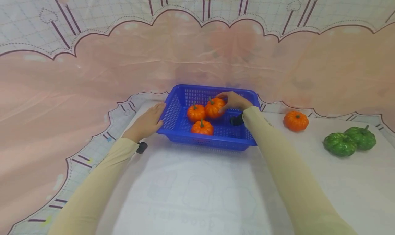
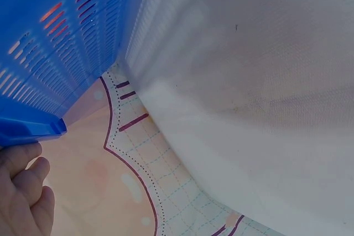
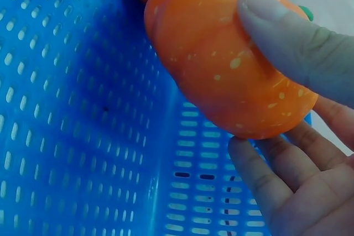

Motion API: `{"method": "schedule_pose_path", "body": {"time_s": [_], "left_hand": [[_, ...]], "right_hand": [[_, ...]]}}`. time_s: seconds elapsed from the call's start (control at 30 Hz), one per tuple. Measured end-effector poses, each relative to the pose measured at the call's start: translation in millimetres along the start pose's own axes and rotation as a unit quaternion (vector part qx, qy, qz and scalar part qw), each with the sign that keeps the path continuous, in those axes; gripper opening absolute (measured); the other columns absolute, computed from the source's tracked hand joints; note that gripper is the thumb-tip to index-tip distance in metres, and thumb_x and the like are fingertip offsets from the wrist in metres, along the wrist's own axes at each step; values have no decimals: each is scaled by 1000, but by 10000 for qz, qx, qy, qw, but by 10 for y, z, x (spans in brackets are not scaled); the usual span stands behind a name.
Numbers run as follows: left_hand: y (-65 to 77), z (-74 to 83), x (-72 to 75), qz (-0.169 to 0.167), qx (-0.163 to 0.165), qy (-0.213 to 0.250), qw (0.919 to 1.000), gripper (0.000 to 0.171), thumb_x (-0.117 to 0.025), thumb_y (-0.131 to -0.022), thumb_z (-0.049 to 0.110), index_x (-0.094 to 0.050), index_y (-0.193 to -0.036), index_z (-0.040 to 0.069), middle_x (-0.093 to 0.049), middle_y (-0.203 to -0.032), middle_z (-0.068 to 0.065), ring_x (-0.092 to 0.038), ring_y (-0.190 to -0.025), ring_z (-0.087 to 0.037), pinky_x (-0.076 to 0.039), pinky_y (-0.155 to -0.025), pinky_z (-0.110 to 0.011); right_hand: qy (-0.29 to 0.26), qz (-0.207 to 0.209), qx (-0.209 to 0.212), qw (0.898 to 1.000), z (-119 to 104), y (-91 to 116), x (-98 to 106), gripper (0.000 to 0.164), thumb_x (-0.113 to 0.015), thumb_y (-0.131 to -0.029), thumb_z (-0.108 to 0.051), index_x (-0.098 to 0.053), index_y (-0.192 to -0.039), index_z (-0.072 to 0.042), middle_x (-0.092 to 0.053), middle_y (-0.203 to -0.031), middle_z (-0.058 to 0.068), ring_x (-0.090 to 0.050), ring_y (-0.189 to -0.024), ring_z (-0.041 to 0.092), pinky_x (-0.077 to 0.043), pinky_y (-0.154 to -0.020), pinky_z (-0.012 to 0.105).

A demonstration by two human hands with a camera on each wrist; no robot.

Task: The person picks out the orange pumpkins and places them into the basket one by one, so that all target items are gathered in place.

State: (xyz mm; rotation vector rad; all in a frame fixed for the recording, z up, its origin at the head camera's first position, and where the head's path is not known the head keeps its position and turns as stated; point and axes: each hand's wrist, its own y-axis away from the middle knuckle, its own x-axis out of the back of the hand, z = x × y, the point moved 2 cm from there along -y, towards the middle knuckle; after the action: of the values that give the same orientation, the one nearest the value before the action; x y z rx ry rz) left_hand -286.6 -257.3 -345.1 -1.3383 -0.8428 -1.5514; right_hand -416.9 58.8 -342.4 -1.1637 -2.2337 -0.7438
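"One pumpkin point(image 1: 214, 108) had all the action! The right hand point(image 1: 233, 102) gripped it, thumb on one side, fingers on the other."

"And where was it?"

"Inside the basket point(image 1: 234, 140), toward the back, stem up! Whether its base met the floor, I couldn't tell."

"Company in there?"

"Plenty! The left pumpkin point(image 1: 195, 113) sat just beside it, and the front pumpkin point(image 1: 202, 128) stood nearer the front wall."

"What about the left hand point(image 1: 149, 121)?"

"Out at the basket's left side! Relaxed fingers, fingertips touching the rim, nothing lifted."

"Anything beyond the basket?"

"Over to the right, yes! A lone pumpkin point(image 1: 296, 121) sat on the white cloth point(image 1: 197, 183), well apart from the rest. Farther right came two green ones, the near gourd point(image 1: 340, 144) and the far gourd point(image 1: 361, 138), side by side."

"And the backdrop?"

"A pink curtain point(image 1: 123, 67), scalloped in dark lines, hung behind it all!"
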Motion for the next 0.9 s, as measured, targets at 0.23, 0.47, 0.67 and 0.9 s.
{"method": "schedule_pose_path", "body": {"time_s": [0.23, 0.47, 0.67, 0.9], "left_hand": [[3, -2, -12, -42, 43, -3, 10000, 65, -40, -93, 17, -13, -148, -6, -17, -155, -23, -15, -144, -39, -14, -119, -49], [-2, -10, -24, -18, 10, 4, 10000, 65, -41, -93, 17, -14, -147, -7, -17, -155, -24, -14, -144, -39, -14, -119, -49], [-10, -15, -25, -28, 2, 4, 10000, 65, -40, -93, 16, -14, -147, -7, -17, -155, -23, -14, -145, -39, -13, -120, -48], [-11, -14, -19, -55, 43, 9, 10000, 65, -40, -93, 17, -14, -148, -6, -17, -155, -23, -14, -145, -39, -13, -120, -48]], "right_hand": [[-204, -133, 212, 9995, -9, -34, -58, 64, -73, -78, -8, -48, -137, -11, -40, -147, 12, -34, -136, 32, -25, -116, 51], [-121, -169, 260, 9994, -93, -22, -134, 63, -72, -79, -9, -48, -137, -13, -41, -147, 11, -35, -136, 32, -25, -116, 51], [-187, -236, 396, 9988, -142, -58, -196, 63, -72, -79, -8, -48, -137, -12, -42, -146, 10, -35, -136, 30, -26, -116, 49], [-343, -350, 375, 9981, -146, -85, -258, 64, -72, -79, -7, -48, -137, -14, -40, -148, 8, -34, -138, 29, -27, -116, 47]]}}
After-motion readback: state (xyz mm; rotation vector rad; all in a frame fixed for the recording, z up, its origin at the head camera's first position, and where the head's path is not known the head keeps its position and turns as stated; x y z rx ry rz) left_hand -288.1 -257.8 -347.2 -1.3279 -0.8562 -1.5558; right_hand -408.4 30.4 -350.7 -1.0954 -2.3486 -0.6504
